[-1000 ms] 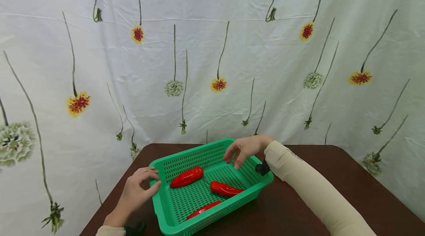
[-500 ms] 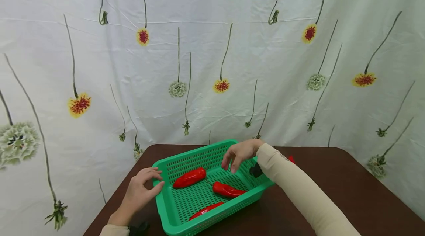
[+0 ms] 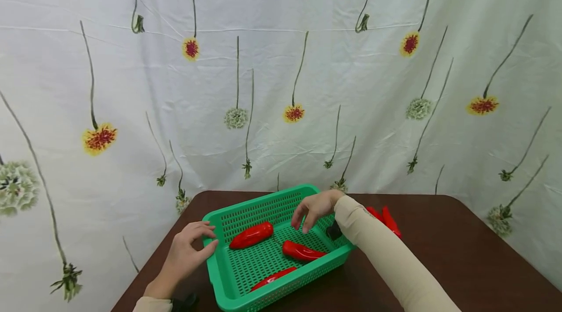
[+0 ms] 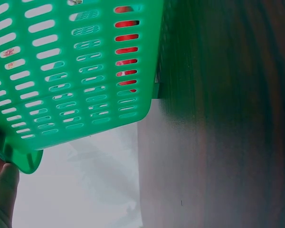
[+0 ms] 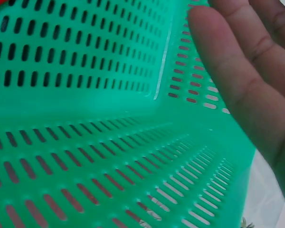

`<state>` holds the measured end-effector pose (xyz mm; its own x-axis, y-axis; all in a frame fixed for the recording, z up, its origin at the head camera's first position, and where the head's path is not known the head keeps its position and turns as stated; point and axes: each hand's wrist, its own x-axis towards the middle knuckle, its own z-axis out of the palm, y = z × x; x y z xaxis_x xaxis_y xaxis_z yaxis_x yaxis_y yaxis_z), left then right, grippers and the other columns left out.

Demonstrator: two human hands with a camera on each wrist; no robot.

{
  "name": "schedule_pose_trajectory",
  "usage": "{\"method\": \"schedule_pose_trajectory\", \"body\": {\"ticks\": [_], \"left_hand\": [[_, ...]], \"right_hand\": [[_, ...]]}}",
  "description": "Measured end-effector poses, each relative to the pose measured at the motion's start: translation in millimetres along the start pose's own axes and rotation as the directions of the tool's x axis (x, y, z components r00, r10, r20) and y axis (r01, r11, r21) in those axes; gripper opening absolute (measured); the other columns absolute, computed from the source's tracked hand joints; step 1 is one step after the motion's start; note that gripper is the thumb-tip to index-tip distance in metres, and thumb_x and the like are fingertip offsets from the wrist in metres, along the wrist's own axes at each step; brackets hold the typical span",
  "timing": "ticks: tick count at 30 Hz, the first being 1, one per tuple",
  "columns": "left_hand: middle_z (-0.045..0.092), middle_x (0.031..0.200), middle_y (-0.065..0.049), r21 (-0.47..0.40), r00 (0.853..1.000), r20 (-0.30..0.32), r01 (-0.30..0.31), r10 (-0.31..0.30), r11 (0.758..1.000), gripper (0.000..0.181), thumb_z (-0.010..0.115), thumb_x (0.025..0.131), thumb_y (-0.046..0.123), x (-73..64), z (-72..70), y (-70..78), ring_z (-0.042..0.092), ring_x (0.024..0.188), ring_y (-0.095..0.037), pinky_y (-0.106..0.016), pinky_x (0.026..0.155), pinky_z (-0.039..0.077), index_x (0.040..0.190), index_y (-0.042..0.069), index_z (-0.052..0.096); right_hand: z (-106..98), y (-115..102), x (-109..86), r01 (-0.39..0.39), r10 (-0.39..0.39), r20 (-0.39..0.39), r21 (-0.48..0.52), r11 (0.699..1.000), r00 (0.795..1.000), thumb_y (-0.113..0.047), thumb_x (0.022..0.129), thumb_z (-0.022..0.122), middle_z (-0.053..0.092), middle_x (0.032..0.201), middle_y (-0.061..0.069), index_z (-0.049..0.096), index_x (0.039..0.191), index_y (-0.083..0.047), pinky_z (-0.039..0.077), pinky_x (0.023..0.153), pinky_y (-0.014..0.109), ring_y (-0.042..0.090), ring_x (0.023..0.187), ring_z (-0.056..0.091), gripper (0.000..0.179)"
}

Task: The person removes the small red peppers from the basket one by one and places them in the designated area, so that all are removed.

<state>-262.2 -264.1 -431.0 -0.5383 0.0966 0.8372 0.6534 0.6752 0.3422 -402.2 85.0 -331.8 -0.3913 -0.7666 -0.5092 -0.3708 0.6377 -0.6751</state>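
Observation:
A green perforated plastic basket point(image 3: 274, 290) stands on the dark table with red peppers in it. One pepper point(image 3: 251, 235) lies toward the back left, a second pepper point(image 3: 303, 251) right of the middle, and a third pepper point(image 3: 273, 279) along the near wall, partly hidden by it. My left hand point(image 3: 184, 253) is at the left rim, fingers and thumb bent and apart; in the left wrist view its fingertips point(image 4: 7, 183) meet the rim. Over the basket's right end hovers my right hand point(image 3: 314, 209), fingers loosely bent, nothing in them.
More red peppers point(image 3: 391, 222) lie on the table right of the basket, partly behind my right sleeve point(image 3: 386, 258). The brown table point(image 3: 443, 248) has rounded far corners. A white curtain point(image 3: 281, 151) with printed flowers hangs behind it.
My right hand has shifted slightly left and down over the basket. The peppers on the table have come into sight beyond my sleeve. My left hand has kept its place at the rim.

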Motion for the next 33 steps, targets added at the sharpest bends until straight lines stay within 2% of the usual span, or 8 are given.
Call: {"method": "schedule_pose_trajectory", "body": {"ticks": [4,9,13,17,24,33], "left_hand": [[0.075,0.095,-0.008,0.002,1.0,0.0,0.001,-0.001,1.0,0.024,0.083,0.068,-0.006,-0.4,1.4,-0.5,0.064,0.104,-0.023,-0.002,0.091,0.039,0.081,0.011,0.073],[0.075,0.095,-0.009,0.009,1.0,0.001,0.002,-0.002,1.0,0.024,0.083,0.067,-0.006,-0.8,0.1,2.7,0.064,0.103,-0.024,-0.001,0.091,0.039,0.081,0.011,0.073],[0.075,0.095,-0.008,0.01,1.0,0.002,-0.002,0.002,1.0,0.024,0.083,0.067,-0.006,-2.0,-0.5,4.2,0.064,0.103,-0.025,-0.002,0.091,0.039,0.081,0.011,0.073],[0.075,0.095,-0.008,0.012,1.0,0.004,-0.006,0.006,1.0,0.024,0.083,0.068,-0.006,-1.8,-1.6,5.8,0.064,0.103,-0.026,-0.003,0.091,0.039,0.081,0.011,0.073],[0.075,0.095,-0.009,0.009,1.0,0.006,-0.011,0.011,1.0,0.023,0.083,0.068,-0.007,-1.5,-2.1,7.3,0.063,0.104,-0.025,-0.003,0.091,0.04,0.081,0.01,0.072],[0.075,0.096,-0.008,0.005,1.0,0.008,-0.011,0.011,1.0,0.024,0.082,0.069,-0.006,-2.1,-1.7,6.0,0.064,0.104,-0.024,-0.005,0.09,0.041,0.081,0.011,0.073]], "right_hand": [[4,4,4.6,-0.021,0.021,0.005,-0.007,1.0,1.0,-0.005,0.096,0.064,0.056,0.141,0.019,0.052,0.141,0.004,0.051,0.105,0.032,0.034,0.134,0.052,0.048],[10,6,11.0,-0.048,0.048,0.013,-0.017,0.999,0.999,-0.006,0.095,0.066,0.06,0.137,0.014,0.054,0.139,0.001,0.051,0.104,0.033,0.021,0.123,0.06,0.047],[15,10,15.3,-0.084,0.085,0.007,-0.032,0.996,0.996,-0.009,0.094,0.068,0.063,0.13,0.006,0.057,0.138,-0.003,0.052,0.104,0.034,0.013,0.116,0.061,0.046],[17,10,17.1,-0.119,0.119,-0.009,-0.033,0.992,0.993,-0.01,0.093,0.07,0.064,0.126,0.0,0.059,0.136,-0.006,0.052,0.104,0.037,0.013,0.116,0.06,0.045],[20,11,22.3,-0.163,0.163,0.008,-0.033,0.986,0.987,-0.009,0.093,0.068,0.06,0.136,0.004,0.057,0.137,-0.007,0.05,0.106,0.039,0.018,0.126,0.057,0.045],[26,13,26.2,-0.21,0.211,0.02,-0.053,0.976,0.977,-0.009,0.093,0.069,0.061,0.132,0.003,0.058,0.134,-0.01,0.05,0.107,0.04,0.017,0.124,0.057,0.043]]}}
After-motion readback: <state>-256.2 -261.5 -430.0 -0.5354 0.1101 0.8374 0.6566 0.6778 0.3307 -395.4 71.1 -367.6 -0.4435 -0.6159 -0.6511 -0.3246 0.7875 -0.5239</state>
